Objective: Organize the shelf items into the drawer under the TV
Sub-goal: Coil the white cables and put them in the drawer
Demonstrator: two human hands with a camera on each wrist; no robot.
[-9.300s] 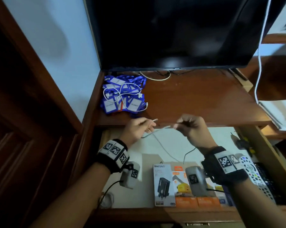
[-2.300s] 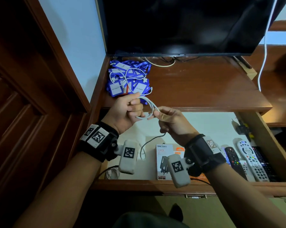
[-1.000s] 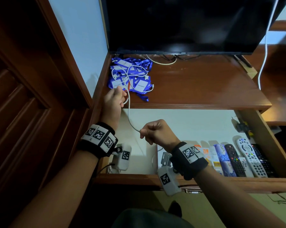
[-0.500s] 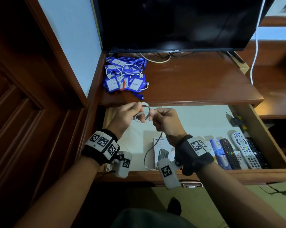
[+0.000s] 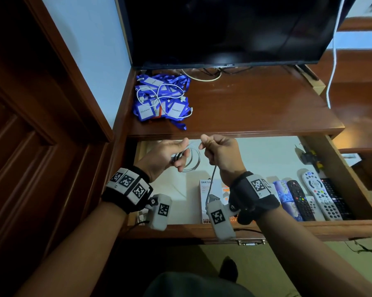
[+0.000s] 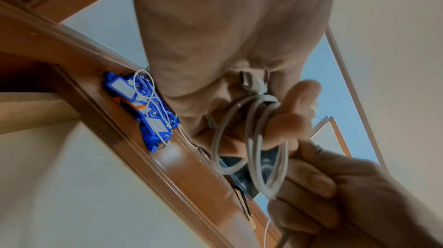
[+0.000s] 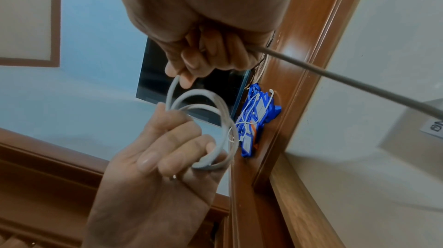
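2 hands (image 5: 170, 155) (image 5: 220, 154) grip white cable (image 5: 192, 158) over drawer (image 5: 266, 229), blue lanyards (image 5: 161, 101) on shelf (image 5: 255, 103), remotes (image 5: 317, 196)

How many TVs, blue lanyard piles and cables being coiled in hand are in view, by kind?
TV: 1
Blue lanyard pile: 1
Coiled white cable: 1
Total: 3

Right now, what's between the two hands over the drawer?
Head view: only the coiled white cable spans the gap. The left hand holds the loops, the right hand pinches the strand, tail hanging below.
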